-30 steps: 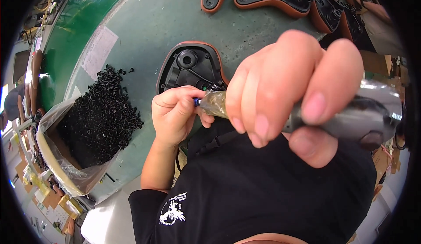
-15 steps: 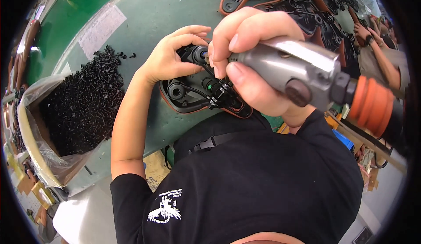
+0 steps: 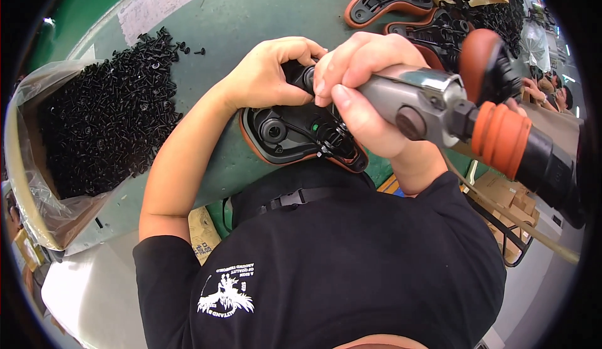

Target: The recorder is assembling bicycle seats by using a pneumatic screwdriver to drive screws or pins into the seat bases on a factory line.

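Saddle [image 3: 295, 132]: black underside, russet rim [image 3: 250, 146], small green spot [image 3: 315, 127]. Power tool [image 3: 392, 98]: silver-grey body, brown button [image 3: 411, 122], ringed orange collar [image 3: 500, 137]. Screws [image 3: 113, 117]: black. Tabletop [image 3: 232, 10]: dull green. Shirt [image 3: 364, 255]: black, white bird print [image 3: 226, 297]. Paper [image 3: 160, 4]: pinkish white, to my eye.

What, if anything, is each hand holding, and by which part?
The right hand grips the silver tool around its front end. The left hand lies over the saddle at its far side; whether it grips is unclear.
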Tool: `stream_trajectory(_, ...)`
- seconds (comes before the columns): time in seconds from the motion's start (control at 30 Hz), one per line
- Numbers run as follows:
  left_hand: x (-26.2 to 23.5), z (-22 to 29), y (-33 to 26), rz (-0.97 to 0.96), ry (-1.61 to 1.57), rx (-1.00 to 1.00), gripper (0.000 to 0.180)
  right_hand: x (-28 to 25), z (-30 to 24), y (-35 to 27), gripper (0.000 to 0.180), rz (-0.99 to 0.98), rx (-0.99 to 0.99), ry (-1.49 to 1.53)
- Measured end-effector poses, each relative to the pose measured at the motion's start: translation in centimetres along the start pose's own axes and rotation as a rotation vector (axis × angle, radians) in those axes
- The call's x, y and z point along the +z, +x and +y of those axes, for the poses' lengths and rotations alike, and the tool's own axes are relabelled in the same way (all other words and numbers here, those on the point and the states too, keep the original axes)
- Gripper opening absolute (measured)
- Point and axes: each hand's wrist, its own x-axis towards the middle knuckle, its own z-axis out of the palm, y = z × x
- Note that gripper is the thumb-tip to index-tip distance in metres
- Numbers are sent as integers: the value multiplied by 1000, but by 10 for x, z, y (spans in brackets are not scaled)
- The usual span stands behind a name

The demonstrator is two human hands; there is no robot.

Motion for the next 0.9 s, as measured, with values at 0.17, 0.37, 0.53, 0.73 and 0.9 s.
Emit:
stream_trajectory(0.17,3,13,-5,72,104,-27,42,-2,-8,2,32,-4,-66,150)
stream_trajectory(0.37,-58,33,-18,394,148,-88,34,-43,-26,-17,24,458,-102,344)
stream_trajectory(0.53,-196,14,-40,1319,151,6,37,-83,33,-21,12,868,342,212)
stream_trajectory(0.73,-82,47,-58,423,932,-343,26,-111,46,-3,16,866,581,360)
stream_trajectory(0.9,-63,-7,-85,413,1140,-192,15,-119,65,22,19,782,790,290)
